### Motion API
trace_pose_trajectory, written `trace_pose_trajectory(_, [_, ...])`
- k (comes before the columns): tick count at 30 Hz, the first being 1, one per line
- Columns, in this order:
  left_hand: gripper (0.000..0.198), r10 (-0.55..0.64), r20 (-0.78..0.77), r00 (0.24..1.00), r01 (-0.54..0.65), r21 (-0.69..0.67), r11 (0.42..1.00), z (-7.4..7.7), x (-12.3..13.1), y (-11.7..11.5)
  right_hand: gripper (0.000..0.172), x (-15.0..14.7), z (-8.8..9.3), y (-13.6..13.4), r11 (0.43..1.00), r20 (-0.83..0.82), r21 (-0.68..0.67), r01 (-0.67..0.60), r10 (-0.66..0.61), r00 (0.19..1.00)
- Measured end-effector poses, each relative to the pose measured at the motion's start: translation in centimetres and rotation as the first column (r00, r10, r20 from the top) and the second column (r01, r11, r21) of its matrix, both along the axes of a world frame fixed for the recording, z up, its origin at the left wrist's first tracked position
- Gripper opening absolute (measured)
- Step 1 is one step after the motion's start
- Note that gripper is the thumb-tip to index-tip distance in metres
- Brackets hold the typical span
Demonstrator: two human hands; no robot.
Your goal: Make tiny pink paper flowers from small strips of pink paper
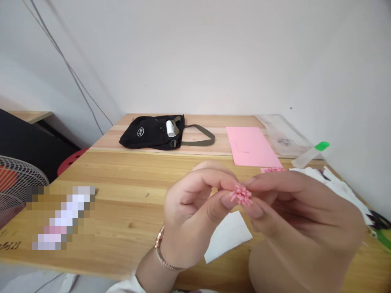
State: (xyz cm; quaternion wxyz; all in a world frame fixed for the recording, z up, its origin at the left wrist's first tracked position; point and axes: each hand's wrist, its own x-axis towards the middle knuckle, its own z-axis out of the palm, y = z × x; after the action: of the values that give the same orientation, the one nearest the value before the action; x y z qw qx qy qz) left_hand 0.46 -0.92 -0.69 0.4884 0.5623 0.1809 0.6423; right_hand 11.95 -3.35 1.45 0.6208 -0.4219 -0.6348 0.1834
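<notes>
The left hand (195, 215) pinches, between thumb and finger, a flower (241, 194) above the table (122, 228), its fringe seemingly already cut. Farther right, pink paper (253, 142) lies flat, apparently not yet worked; the right hand (314, 219) also pinches the flower.

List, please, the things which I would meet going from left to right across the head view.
Fan → red object → black bag → left hand → pink flower-like piece → right hand → green object at the right edge.
</notes>
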Motion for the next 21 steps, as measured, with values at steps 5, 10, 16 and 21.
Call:
trace_pose_trajectory(5, [0.006,0.007,0.016,1.0,-0.007,0.015,1.0,-0.13,0.05,0.0,0.013,-0.13,-0.03,0.08,1.0,-0.016,0.001,0.0,0.0,1.0])
trace_pose_trajectory(10, [0.007,0.025,-0.006,1.0,-0.025,0.063,0.998,-0.19,0.12,0.24,0.012,-0.1,-0.11,0.04,1.0,-0.042,-0.022,0.001,-0.002,0.999])
trace_pose_trajectory(16, [0.013,0.113,-0.095,0.989,-0.098,0.147,0.984,0.2,-0.31,0.2,0.011,-0.01,-0.02,-0.05,0.996,-0.016,-0.025,0.081,-0.081,0.997])
trace_pose_trajectory(21, [0.018,0.145,-0.158,0.977,-0.118,0.169,0.979,0.49,-0.71,-0.09,0.012,-0.1,-0.11,-0.07,0.996,-0.031,-0.009,0.087,-0.087,0.996])
